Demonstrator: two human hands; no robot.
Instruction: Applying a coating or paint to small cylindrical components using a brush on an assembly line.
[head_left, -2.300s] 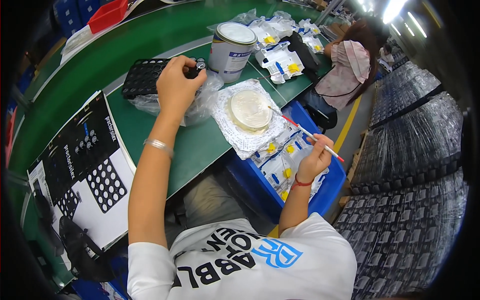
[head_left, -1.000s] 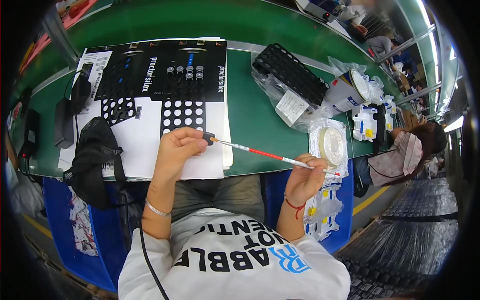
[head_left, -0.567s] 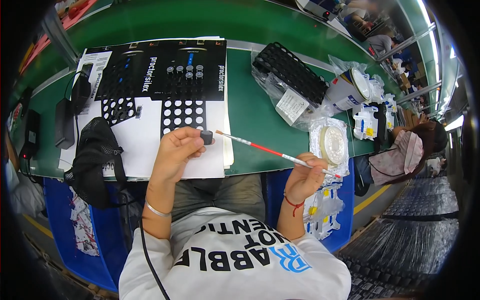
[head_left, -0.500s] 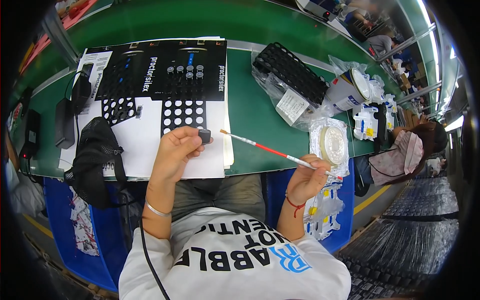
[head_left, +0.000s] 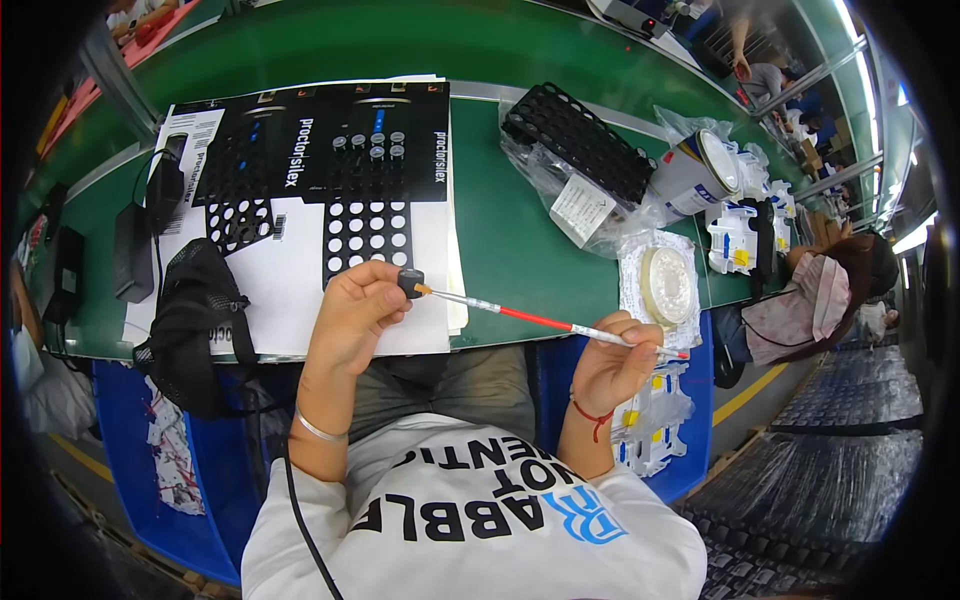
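Left hand [head_left: 356, 314] pinches a dark knob [head_left: 407, 281]; right hand [head_left: 616, 366] pinches a brush [head_left: 535, 319], tip [head_left: 424, 289] apparently touching the knob.

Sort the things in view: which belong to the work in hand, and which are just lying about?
Belong to the work:
dark cap, in the left hand
paintbrush, in the right hand, bristles at the cap
holed tray with similar caps, probably
pale round dish, probably

Apparently just lying about:
black mesh fabric
black box

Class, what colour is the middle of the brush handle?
The brush handle is red there, shown in the head view.
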